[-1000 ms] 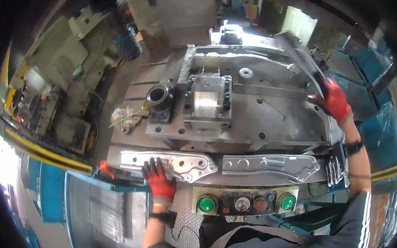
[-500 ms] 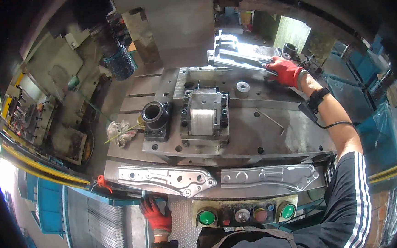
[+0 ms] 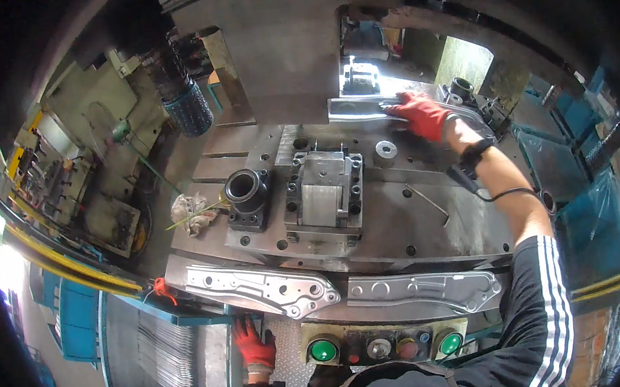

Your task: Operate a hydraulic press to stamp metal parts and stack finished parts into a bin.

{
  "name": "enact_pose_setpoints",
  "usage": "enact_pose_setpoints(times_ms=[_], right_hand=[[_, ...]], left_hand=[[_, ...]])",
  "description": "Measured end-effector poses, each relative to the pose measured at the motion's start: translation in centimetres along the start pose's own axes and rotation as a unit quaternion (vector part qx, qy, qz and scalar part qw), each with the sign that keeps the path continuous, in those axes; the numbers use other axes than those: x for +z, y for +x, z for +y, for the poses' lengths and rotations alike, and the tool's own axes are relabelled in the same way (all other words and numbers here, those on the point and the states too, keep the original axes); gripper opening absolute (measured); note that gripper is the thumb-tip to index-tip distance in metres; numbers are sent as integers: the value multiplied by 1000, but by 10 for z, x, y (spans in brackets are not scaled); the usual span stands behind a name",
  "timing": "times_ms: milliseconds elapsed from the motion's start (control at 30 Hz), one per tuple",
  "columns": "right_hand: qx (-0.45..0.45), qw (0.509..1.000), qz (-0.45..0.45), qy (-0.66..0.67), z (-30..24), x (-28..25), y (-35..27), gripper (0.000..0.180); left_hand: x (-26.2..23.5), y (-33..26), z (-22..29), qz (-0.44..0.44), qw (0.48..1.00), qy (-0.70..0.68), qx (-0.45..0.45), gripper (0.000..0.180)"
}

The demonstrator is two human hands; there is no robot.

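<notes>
My right hand [image 3: 425, 116], in a red glove, reaches to the far right side of the press bed. Its fingers are closed on the right end of a long stamped metal part [image 3: 358, 109], which lies level at the back of the bed. Glare and the glove hide some of that part. My left hand [image 3: 254, 347], also red-gloved, rests beside the blue rim of a bin [image 3: 222, 317], fingers apart and holding nothing. Two flat stamped metal plates, one with holes [image 3: 263, 289] and one with raised ribs [image 3: 421, 291], lie along the front ledge.
A die block [image 3: 322, 192] stands mid-bed, with a round guide bushing [image 3: 245, 191] to its left. Nearby are a hex key [image 3: 427, 203], a metal ring [image 3: 385, 152] and a crumpled rag [image 3: 191, 212]. A control box with green buttons [image 3: 323, 350] sits in front. Stacked parts [image 3: 166, 351] fill the bin.
My right hand has moved left with the stamped part, which now lies flatter along the back of the bed. My left hand stays by the bin, its fingers slightly shifted. The view has tilted a little.
</notes>
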State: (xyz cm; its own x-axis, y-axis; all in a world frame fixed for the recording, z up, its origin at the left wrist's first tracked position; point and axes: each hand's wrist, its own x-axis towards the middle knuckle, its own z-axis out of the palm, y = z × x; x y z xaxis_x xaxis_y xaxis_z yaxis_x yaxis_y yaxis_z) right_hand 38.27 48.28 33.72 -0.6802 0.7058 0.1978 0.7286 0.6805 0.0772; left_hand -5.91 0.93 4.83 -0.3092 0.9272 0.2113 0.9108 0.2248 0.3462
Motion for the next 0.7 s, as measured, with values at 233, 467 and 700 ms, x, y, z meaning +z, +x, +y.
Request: enact_pose_setpoints(times_ms=[233, 467, 700], right_hand=[[37, 999, 1, -18, -10, 8, 5, 46], [106, 989, 104, -25, -78, -18, -167, 72], [429, 833, 210, 279, -205, 53, -504, 59]], left_hand=[[12, -10, 25, -116, 976, -150, -109, 63], [69, -44, 7, -369, 768, -474, -221, 67], [105, -59, 17, -350, 801, -453, -173, 68]])
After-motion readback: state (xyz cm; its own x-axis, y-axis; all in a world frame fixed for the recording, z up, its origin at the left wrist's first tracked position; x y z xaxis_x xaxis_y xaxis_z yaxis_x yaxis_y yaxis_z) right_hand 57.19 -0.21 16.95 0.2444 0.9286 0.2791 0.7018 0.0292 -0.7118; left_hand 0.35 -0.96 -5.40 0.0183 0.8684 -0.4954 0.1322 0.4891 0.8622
